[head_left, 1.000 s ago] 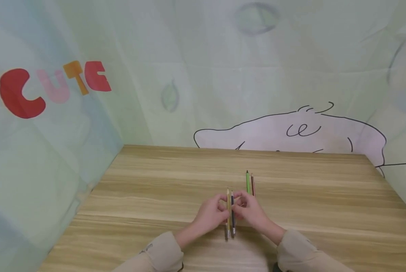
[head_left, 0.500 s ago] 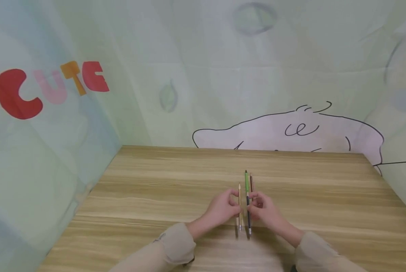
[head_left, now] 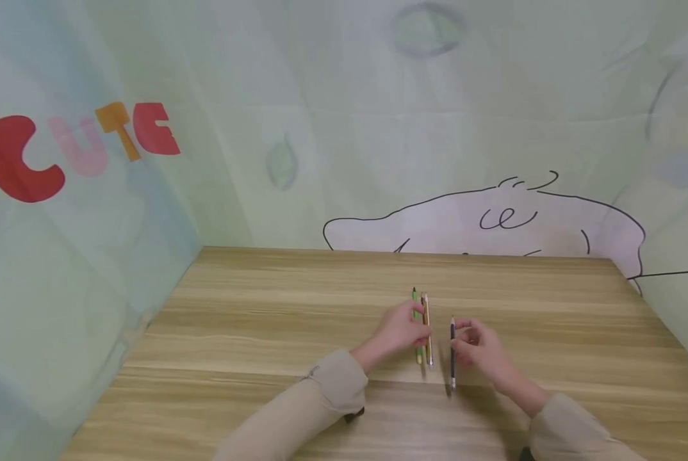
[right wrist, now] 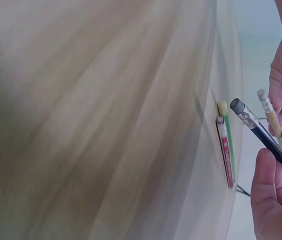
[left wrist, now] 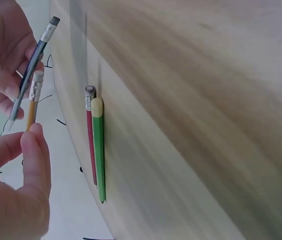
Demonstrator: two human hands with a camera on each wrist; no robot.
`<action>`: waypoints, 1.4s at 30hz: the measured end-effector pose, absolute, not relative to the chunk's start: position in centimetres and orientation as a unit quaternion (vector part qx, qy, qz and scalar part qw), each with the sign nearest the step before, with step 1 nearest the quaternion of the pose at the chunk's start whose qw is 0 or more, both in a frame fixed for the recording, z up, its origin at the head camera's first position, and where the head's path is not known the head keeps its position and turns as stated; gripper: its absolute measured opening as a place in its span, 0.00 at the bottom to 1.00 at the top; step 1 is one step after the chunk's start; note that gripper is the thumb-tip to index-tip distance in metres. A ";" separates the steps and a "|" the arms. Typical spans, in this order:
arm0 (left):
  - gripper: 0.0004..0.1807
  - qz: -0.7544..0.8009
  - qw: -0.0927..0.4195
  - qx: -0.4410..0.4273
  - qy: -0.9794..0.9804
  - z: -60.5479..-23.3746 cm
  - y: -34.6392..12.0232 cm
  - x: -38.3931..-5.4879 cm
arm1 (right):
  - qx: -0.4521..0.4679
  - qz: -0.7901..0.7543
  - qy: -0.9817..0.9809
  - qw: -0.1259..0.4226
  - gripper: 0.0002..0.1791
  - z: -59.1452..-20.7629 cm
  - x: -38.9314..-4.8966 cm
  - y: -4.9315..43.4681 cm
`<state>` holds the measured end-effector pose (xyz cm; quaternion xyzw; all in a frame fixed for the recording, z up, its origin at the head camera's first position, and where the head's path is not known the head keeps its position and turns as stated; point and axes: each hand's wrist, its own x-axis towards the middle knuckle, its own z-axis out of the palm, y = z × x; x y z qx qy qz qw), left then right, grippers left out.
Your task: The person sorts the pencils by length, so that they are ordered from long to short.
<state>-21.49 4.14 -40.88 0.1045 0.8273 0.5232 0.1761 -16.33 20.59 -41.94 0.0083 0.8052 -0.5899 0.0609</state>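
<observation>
**Observer:** How far along does the sorting look?

**Me:** About halfway, by my reckoning; two of four are down; the long green wooden pencil with a pale end (left wrist: 98,150) and the thin red pencil with a metal ferrule and grey eraser (left wrist: 88,135) lie flat on the light wood-grain table (head_left: 263,320), parallel and touching along their length, points away from me. The other two are off the table, in my fingers.

**Observer:** Which hand has what?

**Me:** My left hand (head_left: 398,333) pinches the slim yellow wooden pencil with a pale eraser (head_left: 427,333) between thumb and fingertips, the other fingers loosely curled; it hangs just over the laid pair, lined up with them, not yet set down. My right hand (head_left: 478,349) grips the dark navy pencil with a silver ferrule and grey eraser (head_left: 452,352) near its middle, fingers curled round it; it stands a little to the right of the others, apart from them.

**Observer:** Condition of the pencils?

**Me:** All four sharpened, as far as I can tell; the green one is the longest; the navy one's eraser looks barely worn. Whether the yellow one touches the red beneath it, I cannot tell.

**Observer:** Surroundings?

**Me:** A pale green cartoon-printed cloth backdrop (head_left: 344,128) on three sides, red and orange letters on its left.
</observation>
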 end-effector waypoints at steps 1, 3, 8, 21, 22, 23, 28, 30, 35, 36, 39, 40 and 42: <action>0.20 0.528 0.178 0.100 0.824 -40.9 4.4 -21.7 | 0.011 -0.588 0.806 0.060 0.20 -41.9 -16.4 20.8; 0.21 0.529 0.178 0.093 0.825 -40.9 4.9 -22.0 | 0.016 -0.585 0.808 0.058 0.20 -41.9 -16.4 21.2; 0.21 0.528 0.170 0.072 0.829 -41.0 6.0 -22.8 | 0.018 -0.580 0.813 0.050 0.21 -41.9 -16.5 22.0; 0.19 0.503 0.162 0.022 0.849 -41.7 8.3 -23.5 | 0.031 -0.579 0.814 0.040 0.20 -42.0 -16.6 23.2; 0.19 0.493 0.159 0.024 0.855 -41.8 8.4 -23.5 | 0.030 -0.579 0.814 0.039 0.20 -42.0 -16.6 23.2; 0.18 0.484 0.157 0.026 0.861 -41.9 8.5 -23.5 | 0.030 -0.580 0.813 0.038 0.20 -42.1 -16.6 23.3; 0.17 0.431 0.144 0.030 0.890 -42.1 9.0 -23.2 | 0.034 -0.581 0.812 0.042 0.20 -42.2 -16.7 23.5; 0.17 0.418 0.140 0.032 0.897 -42.1 9.1 -23.0 | 0.035 -0.581 0.812 0.044 0.20 -42.1 -16.7 23.5; 0.14 0.397 0.127 0.047 0.908 -42.2 9.4 -22.8 | 0.033 -0.579 0.814 0.040 0.20 -42.2 -16.6 23.6; 0.14 0.390 0.123 0.052 0.911 -42.2 9.4 -22.8 | 0.032 -0.579 0.814 0.039 0.20 -42.2 -16.6 23.6; 0.14 0.375 0.114 0.065 0.918 -42.3 9.5 -22.8 | 0.034 -0.581 0.812 0.038 0.20 -42.2 -16.6 23.7; 0.14 0.368 0.111 0.069 0.920 -42.3 9.5 -22.8 | 0.033 -0.582 0.812 0.038 0.20 -42.2 -16.5 23.7; 0.15 0.356 0.107 0.080 0.925 -42.3 9.5 -22.8 | 0.038 -0.584 0.810 0.039 0.21 -42.1 -16.5 23.7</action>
